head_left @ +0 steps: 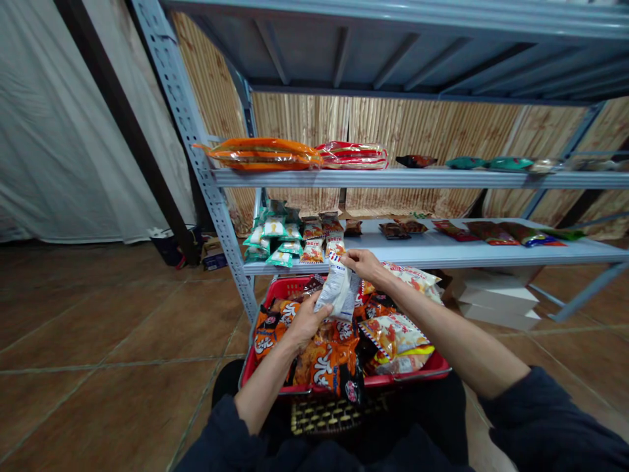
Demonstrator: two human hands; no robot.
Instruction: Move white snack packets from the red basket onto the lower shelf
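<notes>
A white and silver snack bag point(337, 292) is held above a red basket point(246, 354) full of packaged snacks. My left hand point(309, 320) grips the bag's lower left side, thumb on its face. My right hand point(362, 263) pinches its upper right edge. Orange and black snack bags point(327, 367) fill the basket's left and middle, and white bags with printed pieces of food point(396, 333) lie at its right. Just beyond the held bag, small white and orange packets point(312, 250) stand on the lower shelf beside stacked green and white packets point(275, 227).
A blue-grey metal rack point(196, 131) stands in front of me. Its middle shelf carries orange packages point(265, 155) and red-edged packages point(352, 156). Flat packets point(491, 233) lie along the lower shelf's right. White boxes point(498, 295) sit beneath. The basket rests at my lap.
</notes>
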